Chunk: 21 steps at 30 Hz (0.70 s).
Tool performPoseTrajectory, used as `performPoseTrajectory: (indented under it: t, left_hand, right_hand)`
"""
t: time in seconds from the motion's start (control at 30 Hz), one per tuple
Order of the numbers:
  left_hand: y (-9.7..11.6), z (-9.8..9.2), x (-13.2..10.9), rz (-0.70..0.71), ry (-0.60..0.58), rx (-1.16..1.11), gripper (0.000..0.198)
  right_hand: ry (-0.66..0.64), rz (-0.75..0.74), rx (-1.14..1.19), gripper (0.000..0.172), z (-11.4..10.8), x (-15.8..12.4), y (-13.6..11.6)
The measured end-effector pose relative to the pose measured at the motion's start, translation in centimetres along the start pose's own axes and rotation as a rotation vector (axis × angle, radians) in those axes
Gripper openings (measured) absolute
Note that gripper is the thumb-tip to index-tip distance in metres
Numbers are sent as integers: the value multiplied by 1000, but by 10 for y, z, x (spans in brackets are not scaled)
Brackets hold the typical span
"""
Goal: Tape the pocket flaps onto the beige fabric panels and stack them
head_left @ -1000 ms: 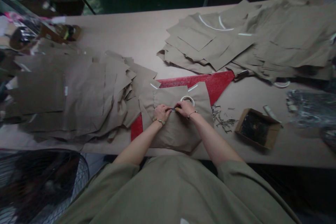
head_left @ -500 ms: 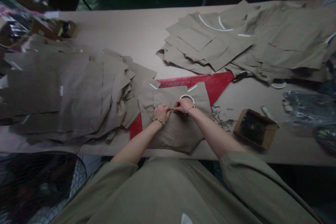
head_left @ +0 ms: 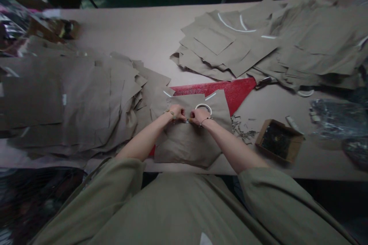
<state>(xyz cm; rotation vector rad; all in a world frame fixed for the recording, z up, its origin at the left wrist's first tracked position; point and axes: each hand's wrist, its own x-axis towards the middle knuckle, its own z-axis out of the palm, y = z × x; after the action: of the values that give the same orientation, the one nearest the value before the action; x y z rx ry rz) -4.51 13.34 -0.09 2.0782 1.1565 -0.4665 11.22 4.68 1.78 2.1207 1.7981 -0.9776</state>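
Head view, worn looking down over a long table [head_left: 120,26].

Item 1: left hand [head_left: 176,113], fingers curled and closed, pinching one end of a small metal piece [head_left: 187,121]. A beaded bracelet sits on the wrist.

Item 2: right hand [head_left: 199,115], fingers likewise curled and closed on the other end of the same piece, the two hands almost touching. A thin bracelet circles the wrist. The piece is too small and too far hidden by the fingers to identify further.

Item 3: khaki fabric panel [head_left: 186,143], lying flat directly under both hands, with a creased surface, a seam line and uneven cut edges. Its upper edge overlaps the red mat.

Item 4: white ring [head_left: 203,107], touching the panel just above the right hand; possibly a tape roll.

Item 5: red mat [head_left: 232,90], angular, partly covered by the panel, beyond the hands.

Item 6: left stack of khaki fabric pieces [head_left: 71,99], loose and overlapping, to the left of the left hand.

Item 7: right stack of khaki fabric pieces [head_left: 230,42], beyond the red mat, marked with white curved lines.

Item 8: metal scraps [head_left: 244,133], scattered right of the right hand.

Item 9: cardboard box [head_left: 278,141], open, with dark contents, farther right.

Item 10: olive sleeves [head_left: 258,187], on both upper arms, at the near table edge.
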Motion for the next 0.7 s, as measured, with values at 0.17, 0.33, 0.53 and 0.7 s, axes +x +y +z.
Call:
performPoseTrajectory:
  t: [0.17,0.33,0.53,0.7]
  left_hand:
    - [27,-8,4,-159,-86,79,36]
    - [36,-5,-12,-155,32,13,35]
    - [39,33,-70,290,377,-402,42]
    - [57,69,-121,364,463,-664,22]
  right_hand:
    - [-9,-69,-16,29,-1,1,5]
    - [50,-237,91,56,-7,-25,19]
    - [188,-246,253,85,4,-99,11]
    - [156,-184,254,86,26,-143,-7]
